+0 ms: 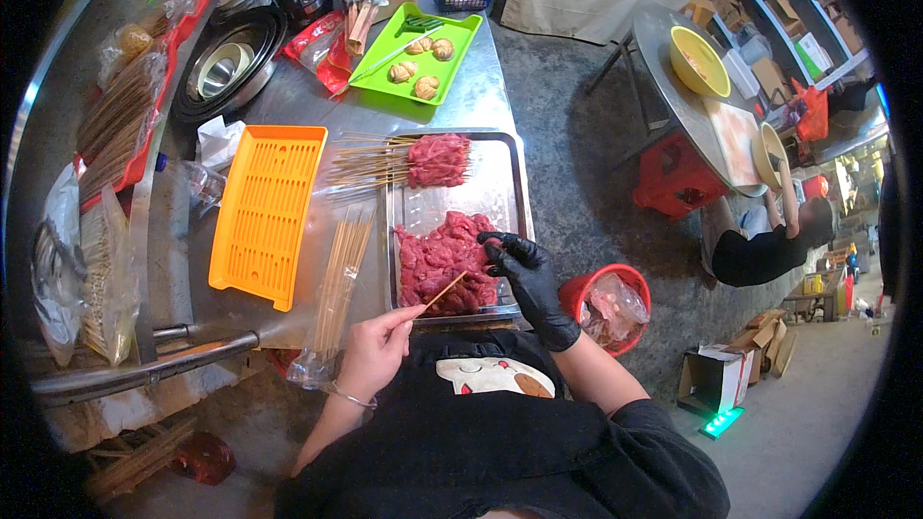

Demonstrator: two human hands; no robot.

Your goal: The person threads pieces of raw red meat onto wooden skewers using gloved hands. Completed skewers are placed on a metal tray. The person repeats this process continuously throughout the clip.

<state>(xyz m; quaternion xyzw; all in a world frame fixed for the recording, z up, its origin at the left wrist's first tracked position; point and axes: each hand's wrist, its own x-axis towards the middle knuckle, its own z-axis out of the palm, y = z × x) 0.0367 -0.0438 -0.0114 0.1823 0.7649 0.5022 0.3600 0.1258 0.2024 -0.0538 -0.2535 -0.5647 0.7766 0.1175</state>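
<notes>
Between its thumb and fingers, my bare left hand [376,346] holds a thin wooden skewer [445,290], its tip over the raw meat. My right hand [530,281], in a black glove, is at the right edge of the pile of sliced raw red meat [443,259]; its fingertips appear to pinch a small piece of meat. The pile lies in a metal tray [497,194]. Threaded meat skewers [438,160] lie side by side at the tray's far end, bare sticks pointing left. A plastic bag of bare skewers [339,288] lies left of the tray.
An orange slotted plastic tray [268,209] lies at the left. Farther off is a green tray [461,50] with several tan round items. A red bin [575,292] with a plastic bag stands right of the table. A person in black [757,256] works at the round table.
</notes>
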